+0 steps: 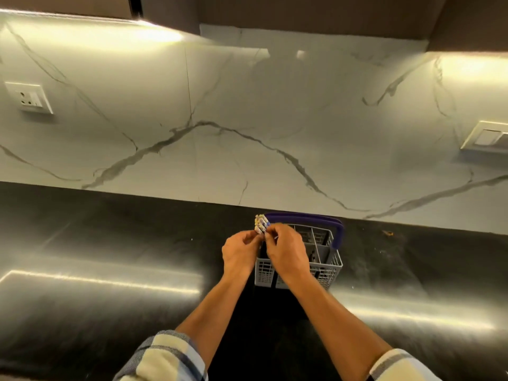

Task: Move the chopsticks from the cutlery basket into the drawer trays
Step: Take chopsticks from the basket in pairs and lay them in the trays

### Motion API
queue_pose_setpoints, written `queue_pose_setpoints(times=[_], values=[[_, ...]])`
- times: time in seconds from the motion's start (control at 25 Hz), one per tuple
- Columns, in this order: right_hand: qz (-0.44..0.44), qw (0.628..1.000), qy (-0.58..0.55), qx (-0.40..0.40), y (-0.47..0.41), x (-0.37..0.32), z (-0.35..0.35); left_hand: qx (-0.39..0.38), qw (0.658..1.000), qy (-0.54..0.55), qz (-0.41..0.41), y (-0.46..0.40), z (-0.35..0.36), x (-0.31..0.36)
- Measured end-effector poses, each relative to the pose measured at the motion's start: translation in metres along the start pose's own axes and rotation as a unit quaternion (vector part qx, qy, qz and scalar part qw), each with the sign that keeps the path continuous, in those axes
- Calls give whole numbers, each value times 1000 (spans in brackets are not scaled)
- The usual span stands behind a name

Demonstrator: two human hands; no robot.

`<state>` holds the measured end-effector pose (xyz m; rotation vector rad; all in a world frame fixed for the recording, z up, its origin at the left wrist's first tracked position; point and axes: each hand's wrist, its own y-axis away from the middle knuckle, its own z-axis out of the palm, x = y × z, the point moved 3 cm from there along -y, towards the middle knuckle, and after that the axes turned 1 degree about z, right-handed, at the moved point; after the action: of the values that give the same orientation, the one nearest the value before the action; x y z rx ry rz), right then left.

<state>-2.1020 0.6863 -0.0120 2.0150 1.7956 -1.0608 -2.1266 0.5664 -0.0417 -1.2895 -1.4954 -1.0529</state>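
Note:
A grey plastic cutlery basket (327, 268) with a purple handle (336, 229) stands on the black counter, close to the marble wall. A bundle of several chopsticks (261, 223) with patterned yellow, white and blue ends sticks up from the basket's left side. My left hand (239, 253) and my right hand (287, 250) both pinch the bundle just below its top ends. The lower part of the chopsticks is hidden behind my hands. No drawer or tray is in view.
The glossy black counter (110, 270) runs left and right of the basket. A white marble backsplash (220, 133) rises behind it, with a socket plate (29, 97) at left and a switch plate (485, 138) at right. A small orange speck (388, 233) lies right of the basket.

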Motion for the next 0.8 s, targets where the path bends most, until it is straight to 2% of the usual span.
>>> queue_pose_setpoints(times=[0.12,0.28,0.44,0.68,0.8], values=[[8,1000,11,-13,-2,9,5,-20,999,32,-26,1,8,-12],[-24,1000,-4,-20,-5,12,0,-20,996,88,-22,4,11,-11],[-65,997,-47,-11,-13,6,-14,-12,994,97,44,4,3,10],[-41,982,-183,-6,-27,-11,-43,-31,986,92,137,3,-11,50],[-53,970,-238,18,-35,-32,-73,-56,973,158,156,8,-20,88]])
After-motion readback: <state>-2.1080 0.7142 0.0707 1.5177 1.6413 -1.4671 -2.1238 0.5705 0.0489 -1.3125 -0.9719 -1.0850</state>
